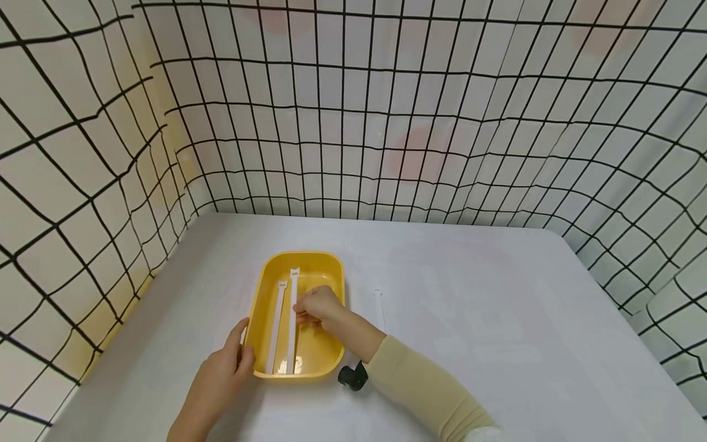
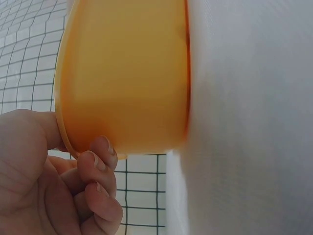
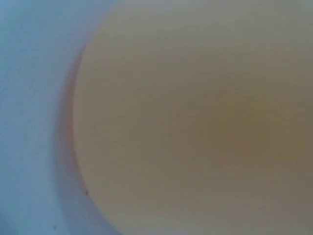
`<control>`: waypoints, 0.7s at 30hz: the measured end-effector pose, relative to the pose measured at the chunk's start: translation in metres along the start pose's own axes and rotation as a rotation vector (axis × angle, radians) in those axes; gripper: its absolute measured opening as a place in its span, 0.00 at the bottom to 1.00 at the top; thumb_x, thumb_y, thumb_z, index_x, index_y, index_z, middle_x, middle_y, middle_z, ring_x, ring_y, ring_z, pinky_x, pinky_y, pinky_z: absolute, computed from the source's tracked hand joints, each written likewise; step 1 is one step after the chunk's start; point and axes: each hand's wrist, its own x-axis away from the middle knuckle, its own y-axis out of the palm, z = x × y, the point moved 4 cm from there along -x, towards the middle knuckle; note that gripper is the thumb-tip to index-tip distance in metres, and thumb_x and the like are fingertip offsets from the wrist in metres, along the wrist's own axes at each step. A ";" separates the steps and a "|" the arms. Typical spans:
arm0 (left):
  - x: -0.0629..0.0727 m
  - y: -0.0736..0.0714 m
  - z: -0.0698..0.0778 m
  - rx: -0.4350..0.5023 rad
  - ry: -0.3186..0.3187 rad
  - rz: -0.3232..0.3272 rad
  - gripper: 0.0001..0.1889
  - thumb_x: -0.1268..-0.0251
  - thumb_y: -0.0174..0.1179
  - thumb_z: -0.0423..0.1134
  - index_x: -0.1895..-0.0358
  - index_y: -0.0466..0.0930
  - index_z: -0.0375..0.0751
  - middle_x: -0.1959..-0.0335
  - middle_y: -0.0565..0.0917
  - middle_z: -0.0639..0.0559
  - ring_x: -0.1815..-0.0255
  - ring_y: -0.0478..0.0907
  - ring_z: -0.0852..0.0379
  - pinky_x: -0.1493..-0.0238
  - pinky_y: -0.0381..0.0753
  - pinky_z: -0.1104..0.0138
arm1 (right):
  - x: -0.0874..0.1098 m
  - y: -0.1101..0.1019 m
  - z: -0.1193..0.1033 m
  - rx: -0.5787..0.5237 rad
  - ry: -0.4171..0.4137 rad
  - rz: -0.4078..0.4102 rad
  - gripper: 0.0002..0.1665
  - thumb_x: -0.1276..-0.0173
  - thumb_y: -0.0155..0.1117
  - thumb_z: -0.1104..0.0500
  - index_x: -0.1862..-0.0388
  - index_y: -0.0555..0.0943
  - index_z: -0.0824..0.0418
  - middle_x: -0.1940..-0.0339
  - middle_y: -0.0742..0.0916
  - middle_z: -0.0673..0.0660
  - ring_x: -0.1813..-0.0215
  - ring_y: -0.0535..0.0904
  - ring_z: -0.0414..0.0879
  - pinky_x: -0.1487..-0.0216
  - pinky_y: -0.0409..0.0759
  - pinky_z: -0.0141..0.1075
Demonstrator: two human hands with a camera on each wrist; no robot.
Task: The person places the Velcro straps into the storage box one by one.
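Observation:
A yellow plastic tray (image 1: 320, 270) with raised walls stands on the white table, left of the middle. Two long white cable straps (image 1: 275, 331), each with a slotted head at the far end, lie lengthwise inside it. My left hand (image 1: 221, 368) grips the tray's near left rim; in the left wrist view, thumb and curled fingers hold the rim of the yellow tray (image 2: 127, 73). My right hand (image 1: 320, 305) reaches over the right wall and pinches the right-hand strap (image 1: 293, 344) near its middle. In the right wrist view the tray wall (image 3: 171, 122) is close and blurred.
Another thin white strap (image 1: 378, 294) lies on the white table (image 1: 469, 294) right of the tray, partly behind my right forearm. A black wrist-worn device (image 1: 352, 376) shows beneath my right forearm. Black grid netting (image 1: 359, 110) stands around the back and sides.

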 end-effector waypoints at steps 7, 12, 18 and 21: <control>0.000 -0.001 0.002 -0.007 0.006 0.011 0.26 0.28 0.47 0.36 0.30 0.61 0.32 0.81 0.68 0.55 0.83 0.63 0.59 0.78 0.65 0.66 | -0.004 0.001 0.003 0.070 0.000 0.040 0.01 0.39 0.64 0.71 0.68 0.81 0.70 0.87 0.79 0.54 0.88 0.73 0.39 0.85 0.67 0.28; 0.000 -0.001 0.003 -0.009 0.000 0.009 0.26 0.28 0.47 0.36 0.30 0.61 0.32 0.80 0.68 0.54 0.83 0.64 0.59 0.77 0.65 0.66 | -0.004 0.001 0.004 0.139 0.003 0.075 0.05 0.40 0.64 0.72 0.74 0.78 0.67 0.91 0.76 0.53 0.90 0.70 0.40 0.87 0.65 0.28; 0.000 0.000 0.002 -0.008 0.006 0.013 0.26 0.28 0.48 0.35 0.30 0.61 0.31 0.80 0.68 0.54 0.83 0.63 0.59 0.78 0.65 0.66 | -0.002 0.000 0.004 0.188 0.037 0.115 0.09 0.42 0.64 0.72 0.78 0.74 0.67 0.92 0.75 0.53 0.90 0.70 0.40 0.87 0.67 0.29; 0.000 0.000 0.002 -0.006 0.006 0.012 0.26 0.28 0.48 0.36 0.30 0.61 0.31 0.80 0.69 0.54 0.83 0.63 0.59 0.78 0.65 0.67 | -0.003 0.000 0.004 0.199 0.036 0.126 0.09 0.43 0.64 0.73 0.79 0.74 0.67 0.92 0.76 0.53 0.90 0.70 0.41 0.88 0.67 0.29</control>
